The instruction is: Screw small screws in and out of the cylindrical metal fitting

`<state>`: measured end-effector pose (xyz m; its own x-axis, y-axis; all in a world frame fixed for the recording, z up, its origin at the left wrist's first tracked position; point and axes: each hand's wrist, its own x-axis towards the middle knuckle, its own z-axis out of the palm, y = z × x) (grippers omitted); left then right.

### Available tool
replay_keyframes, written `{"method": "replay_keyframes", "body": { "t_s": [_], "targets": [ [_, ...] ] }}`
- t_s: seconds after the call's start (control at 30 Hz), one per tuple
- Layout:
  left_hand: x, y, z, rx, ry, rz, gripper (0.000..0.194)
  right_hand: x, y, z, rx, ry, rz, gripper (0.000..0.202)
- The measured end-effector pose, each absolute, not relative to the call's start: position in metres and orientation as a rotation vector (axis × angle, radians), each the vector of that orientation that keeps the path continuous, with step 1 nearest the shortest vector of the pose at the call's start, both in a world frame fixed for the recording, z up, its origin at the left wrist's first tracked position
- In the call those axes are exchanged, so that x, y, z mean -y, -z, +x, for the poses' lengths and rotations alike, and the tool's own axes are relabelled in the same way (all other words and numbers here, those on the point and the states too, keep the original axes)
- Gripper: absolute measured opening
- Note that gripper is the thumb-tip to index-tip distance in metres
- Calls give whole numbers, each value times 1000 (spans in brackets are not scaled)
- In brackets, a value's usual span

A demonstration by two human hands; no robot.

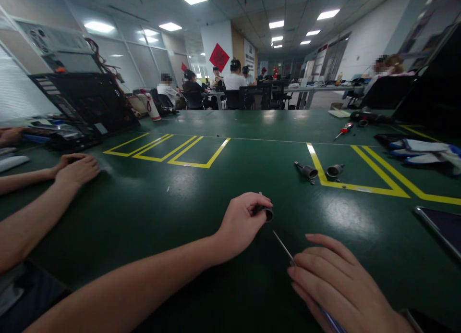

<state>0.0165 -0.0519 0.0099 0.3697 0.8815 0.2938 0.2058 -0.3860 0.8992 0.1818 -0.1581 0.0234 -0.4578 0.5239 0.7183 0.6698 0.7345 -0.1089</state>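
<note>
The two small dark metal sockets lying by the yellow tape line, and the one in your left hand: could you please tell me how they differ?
The two small dark metal sockets lie loose on the green table by the yellow tape line; the dark metal socket is pinched in the left hand, nearer the camera. All look alike.

Head-worn view, facing forward and down, close over green table (201, 193), office beyond

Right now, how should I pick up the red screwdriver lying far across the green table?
Grip the red screwdriver by its red handle, the thicker end, coming from above. It lies flat on the table with its thin shaft pointing down-left, and open tabletop around it leaves room for fingers.
</note>
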Motion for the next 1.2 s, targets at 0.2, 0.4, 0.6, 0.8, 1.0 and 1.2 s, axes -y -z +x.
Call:
{"method": "replay_keyframes", "body": {
  "t_s": [0.2,0.4,0.6,0.8,1.0,1.2],
  "targets": [
    [-6,-1,14,-1121,-1123,2309,19,160,-24,176,2158,132,-943,24],
    [-64,-11,35,-1410,-858,2541,23,159,-32,181,2236,103,-936,33],
    [-103,-14,58,-1640,-726,2498,28,155,-29,177,2185,158,-933,34],
    [-113,-5,58,-1581,-743,2550,33,156,-28,177,2189,178,-883,37],
    [-107,-3,59,-1470,-875,2684,40,159,-25,176,2187,134,-858,35],
    [-86,-8,68,-1155,-958,2980,37,159,-28,177,2219,161,-826,36]
  ]
}}
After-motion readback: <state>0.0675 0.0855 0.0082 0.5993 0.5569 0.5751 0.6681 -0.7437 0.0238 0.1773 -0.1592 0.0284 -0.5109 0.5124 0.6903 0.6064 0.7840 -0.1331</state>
